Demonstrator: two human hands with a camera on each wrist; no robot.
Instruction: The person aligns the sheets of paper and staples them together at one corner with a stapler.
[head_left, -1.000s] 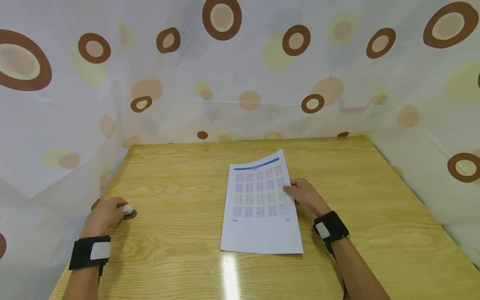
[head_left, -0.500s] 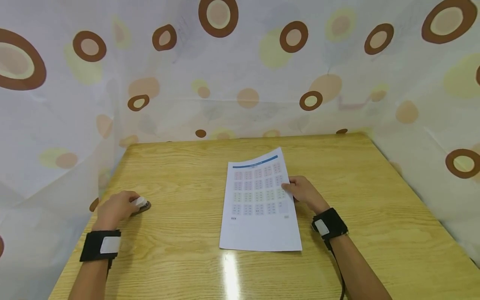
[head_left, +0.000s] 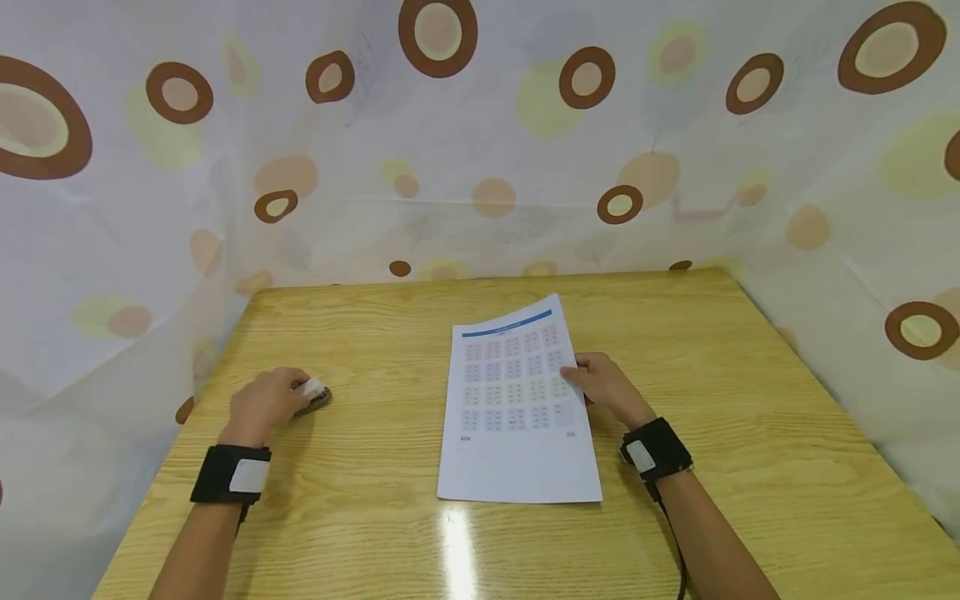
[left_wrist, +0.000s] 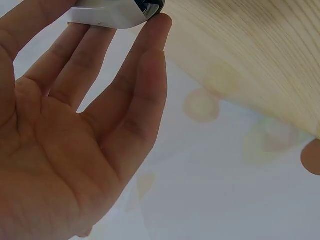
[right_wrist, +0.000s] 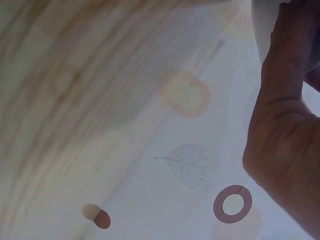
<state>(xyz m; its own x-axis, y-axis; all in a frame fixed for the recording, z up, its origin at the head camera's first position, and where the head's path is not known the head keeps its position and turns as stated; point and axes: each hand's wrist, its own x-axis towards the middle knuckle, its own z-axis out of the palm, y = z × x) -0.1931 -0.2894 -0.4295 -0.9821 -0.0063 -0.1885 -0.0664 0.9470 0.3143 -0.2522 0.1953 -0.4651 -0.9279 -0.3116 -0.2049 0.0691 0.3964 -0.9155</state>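
My left hand (head_left: 262, 404) pinches a small stapler (head_left: 313, 393) with a white top and a dark grey base, low over the left side of the table. Only part of the white stapler (left_wrist: 112, 12) shows between the fingertips in the left wrist view. Right of the middle, my right hand (head_left: 606, 385) holds a printed paper sheet (head_left: 517, 467) by its right edge, thumb on top and fingers behind. A blue bar and rows of pale coloured blocks cover the sheet. Its top right corner is lifted, and the paper sits well apart from the stapler.
The light wooden table (head_left: 360, 483) is bordered at the back and both sides by a white curtain (head_left: 450, 150) with brown ring patterns. Each wrist wears a black strap (head_left: 232, 473), and a cable runs along the right forearm.
My left hand has moved right and slightly away from me, carrying the stapler towards the paper. The right hand and the paper have stayed nearly still.
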